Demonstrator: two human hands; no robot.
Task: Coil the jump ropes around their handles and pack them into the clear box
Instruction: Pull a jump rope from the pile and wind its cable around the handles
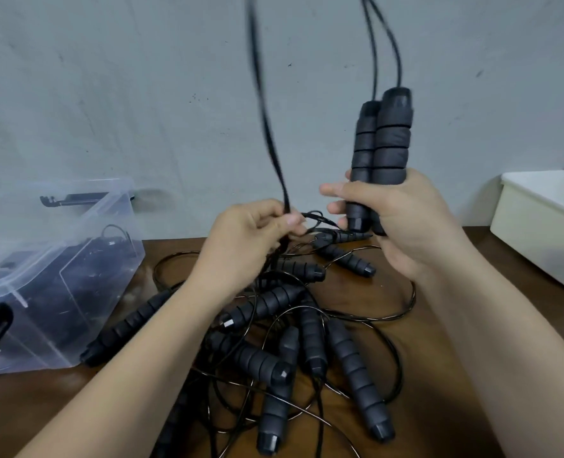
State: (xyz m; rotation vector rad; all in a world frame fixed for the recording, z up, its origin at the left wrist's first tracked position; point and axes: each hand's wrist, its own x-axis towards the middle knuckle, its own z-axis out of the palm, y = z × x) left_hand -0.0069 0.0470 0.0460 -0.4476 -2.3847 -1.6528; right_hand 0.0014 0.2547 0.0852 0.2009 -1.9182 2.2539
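Partway, I judge: right hand [406, 223] grips two handles [385, 150] upright at one o'clock; left hand [251, 236] pinches the cord [267, 127], not yet wound. The clear box [26, 264] at nine o'clock holds dark bundles (ropes, probably); a tangled pile [274, 302] waits at six.

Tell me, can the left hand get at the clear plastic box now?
Probably yes: nothing stands between the left hand and the clear plastic box, but it pinches a black rope.

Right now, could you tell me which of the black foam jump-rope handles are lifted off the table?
The two upright black foam handles gripped together in the right hand; the other loose handles lie tangled on the brown table.
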